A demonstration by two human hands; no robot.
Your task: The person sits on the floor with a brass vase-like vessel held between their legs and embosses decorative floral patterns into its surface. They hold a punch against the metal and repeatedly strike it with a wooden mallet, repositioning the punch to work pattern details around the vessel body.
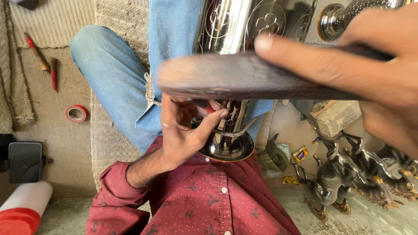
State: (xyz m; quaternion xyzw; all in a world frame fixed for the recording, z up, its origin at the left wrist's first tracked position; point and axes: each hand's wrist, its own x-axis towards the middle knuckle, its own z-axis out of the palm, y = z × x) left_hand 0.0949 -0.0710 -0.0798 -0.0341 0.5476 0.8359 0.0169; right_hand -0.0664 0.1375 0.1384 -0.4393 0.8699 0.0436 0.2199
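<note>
A shiny engraved metal vase lies along my lap, its flared base against my red shirt. My left hand presses a small red-handled tool against the vase's neck, fingers curled around it. My right hand is raised close to the camera and grips a dark wooden stick, blurred, held across above the vase.
Dark metal horse figurines stand at the right. A wooden block lies beside them. On the left floor are a red tape roll, red-handled tools, a phone and a white-and-red cylinder. Another patterned metal piece sits top right.
</note>
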